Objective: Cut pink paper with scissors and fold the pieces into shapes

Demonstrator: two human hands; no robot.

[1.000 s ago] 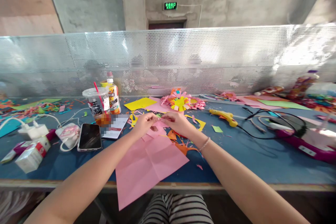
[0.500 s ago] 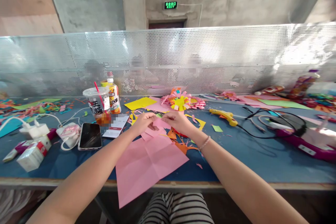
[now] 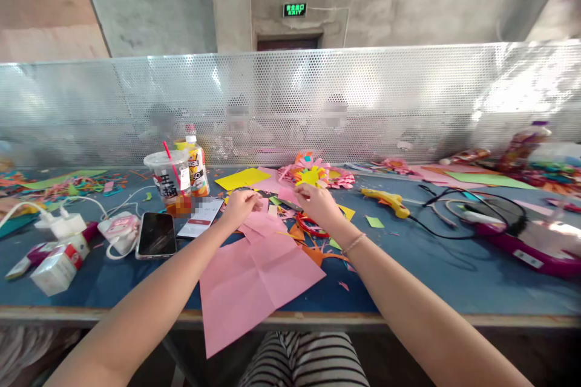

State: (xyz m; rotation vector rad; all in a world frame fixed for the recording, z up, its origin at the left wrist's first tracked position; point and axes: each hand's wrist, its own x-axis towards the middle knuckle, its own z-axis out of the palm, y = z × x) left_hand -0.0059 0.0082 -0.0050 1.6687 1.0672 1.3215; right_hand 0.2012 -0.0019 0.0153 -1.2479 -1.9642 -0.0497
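My left hand [image 3: 242, 208] is closed in a pinch, with a small piece of pink paper [image 3: 262, 205] at its fingertips. A short distance to the right, my right hand [image 3: 319, 204] also pinches, and a pink paper piece [image 3: 287, 195] shows at its fingers. Just how each piece is gripped is partly hidden. Below them lies a large creased pink sheet [image 3: 263, 278], its front corner hanging over the table edge. Smaller folded pink paper [image 3: 261, 228] lies at its top. Orange paper scraps [image 3: 318, 254] and a red ring-shaped thing [image 3: 313, 227] are near my right wrist.
Paper flowers [image 3: 311, 176] and a yellow sheet [image 3: 244, 178] lie behind my hands. Leftward are a drink cup [image 3: 167, 178], a bottle [image 3: 196, 169], a phone [image 3: 156, 236] and chargers [image 3: 61, 224]. A yellow glue gun [image 3: 388, 201] with its cable lies right. A perforated metal screen [image 3: 281, 103] stands behind.
My hands, close together before over a pink paper piece, have moved apart: the left slightly leftward, the right slightly rightward and up. The large pink sheet stays almost where it was.
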